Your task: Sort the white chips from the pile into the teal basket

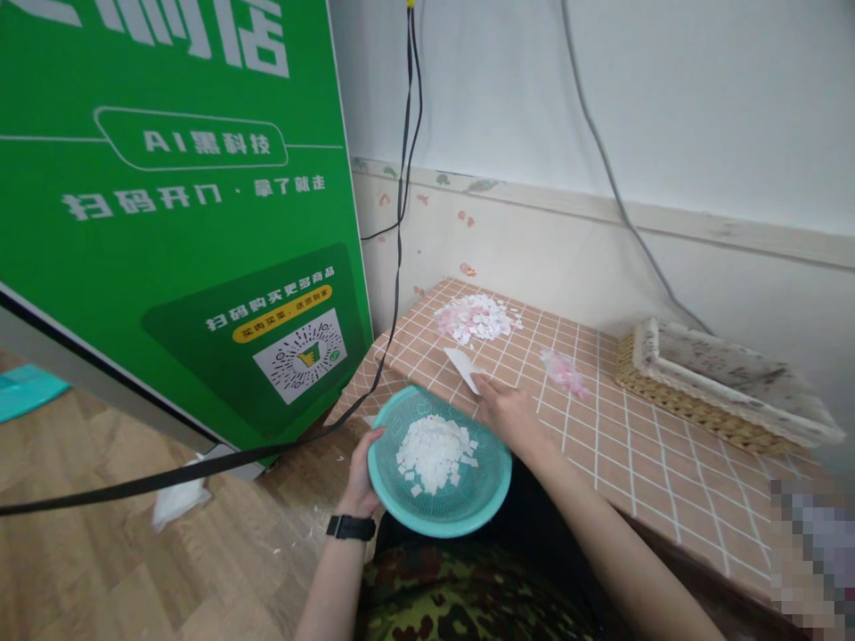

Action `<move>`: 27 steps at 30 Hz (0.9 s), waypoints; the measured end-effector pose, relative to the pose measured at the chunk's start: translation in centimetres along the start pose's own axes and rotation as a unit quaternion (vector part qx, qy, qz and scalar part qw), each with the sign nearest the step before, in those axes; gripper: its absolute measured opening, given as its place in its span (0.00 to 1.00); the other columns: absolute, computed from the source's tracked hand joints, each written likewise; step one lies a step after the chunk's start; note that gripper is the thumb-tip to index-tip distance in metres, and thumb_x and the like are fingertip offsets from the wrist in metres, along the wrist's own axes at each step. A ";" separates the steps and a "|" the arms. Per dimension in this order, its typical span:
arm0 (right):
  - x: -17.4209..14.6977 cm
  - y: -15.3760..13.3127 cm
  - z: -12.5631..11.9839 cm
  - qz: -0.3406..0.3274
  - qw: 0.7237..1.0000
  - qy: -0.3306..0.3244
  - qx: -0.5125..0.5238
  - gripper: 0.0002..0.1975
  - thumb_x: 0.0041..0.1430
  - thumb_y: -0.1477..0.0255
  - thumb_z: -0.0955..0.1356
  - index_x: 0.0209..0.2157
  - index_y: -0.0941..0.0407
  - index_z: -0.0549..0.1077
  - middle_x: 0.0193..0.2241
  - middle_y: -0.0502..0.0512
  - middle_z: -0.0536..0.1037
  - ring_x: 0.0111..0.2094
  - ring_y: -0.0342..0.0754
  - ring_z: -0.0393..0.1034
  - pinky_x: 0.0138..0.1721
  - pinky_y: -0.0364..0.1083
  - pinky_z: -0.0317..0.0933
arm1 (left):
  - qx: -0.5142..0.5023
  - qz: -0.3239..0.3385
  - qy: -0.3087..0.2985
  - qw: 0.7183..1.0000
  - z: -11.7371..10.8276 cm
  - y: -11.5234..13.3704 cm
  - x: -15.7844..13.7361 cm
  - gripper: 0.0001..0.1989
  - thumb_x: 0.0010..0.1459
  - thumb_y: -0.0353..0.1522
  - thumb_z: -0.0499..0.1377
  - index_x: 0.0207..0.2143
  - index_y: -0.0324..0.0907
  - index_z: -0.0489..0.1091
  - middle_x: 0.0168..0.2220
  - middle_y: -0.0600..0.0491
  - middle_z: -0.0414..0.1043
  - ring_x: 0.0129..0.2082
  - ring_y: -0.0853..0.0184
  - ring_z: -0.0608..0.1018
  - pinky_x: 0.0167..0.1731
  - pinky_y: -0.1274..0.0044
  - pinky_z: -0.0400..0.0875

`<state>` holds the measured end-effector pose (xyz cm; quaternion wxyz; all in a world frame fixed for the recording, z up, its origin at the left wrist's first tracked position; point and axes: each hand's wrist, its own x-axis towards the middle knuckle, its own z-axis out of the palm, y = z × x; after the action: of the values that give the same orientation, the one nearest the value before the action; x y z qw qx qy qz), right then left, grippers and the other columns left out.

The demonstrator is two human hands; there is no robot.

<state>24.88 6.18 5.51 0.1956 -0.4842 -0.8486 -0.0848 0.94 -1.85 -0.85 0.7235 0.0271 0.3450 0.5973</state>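
Observation:
My left hand (362, 474) grips the left rim of a teal plastic colander (494, 499), thumb over the edge. Inside the colander lies a heap of small white paper scraps (435, 452). Above its far right rim, my right hand (508, 411) pinches a flat white card (462, 369). Just beyond the card, a pile of white and pink paper scraps (473, 318) rests on the checked tablecloth (641, 472). A smaller pink and white clump (565, 373) is to the right of my right hand.
A wicker basket with a cloth lining (721, 401) stands against the wall at the right. A black strap (313, 438) hangs down and crosses on the left, before a green cabinet (180, 240). A white plastic bag (180, 503) lies on the wooden floor.

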 end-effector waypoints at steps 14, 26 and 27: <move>-4.4 10.0 -4.3 0.334 0.932 0.142 0.001 0.21 0.56 0.58 0.61 0.23 0.60 0.74 0.18 0.57 0.73 0.20 0.48 0.64 0.22 0.44 0.49 | 0.028 -0.045 -0.003 0.999 0.2 -2.2 0.7 0.09 0.49 0.31 0.61 0.33 0.35 0.73 0.28 0.47 0.79 0.30 0.60 0.79 0.36 0.71 0.73; -4.7 15.9 -6.3 0.391 0.904 0.173 -0.002 0.22 0.52 0.58 0.63 0.27 0.63 0.77 0.19 0.60 0.74 0.22 0.50 0.66 0.24 0.45 0.49 | 0.070 -0.082 0.006 0.994 -0.6 -6.0 1.9 0.10 0.48 0.36 0.61 0.31 0.37 0.72 0.25 0.49 0.78 0.27 0.62 0.78 0.31 0.73 0.72; -4.6 16.5 -6.2 0.394 0.905 0.161 -0.015 0.22 0.52 0.58 0.63 0.25 0.63 0.77 0.18 0.61 0.73 0.21 0.50 0.65 0.24 0.45 0.48 | 0.075 -0.079 0.008 0.994 -0.6 -6.2 1.8 0.10 0.48 0.35 0.61 0.31 0.37 0.72 0.26 0.49 0.78 0.27 0.63 0.78 0.31 0.73 0.72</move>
<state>42.61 9.05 8.50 0.3397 -0.7616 -0.5444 -0.0904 6.01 -2.22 -4.94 0.7613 0.0493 0.3959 0.5110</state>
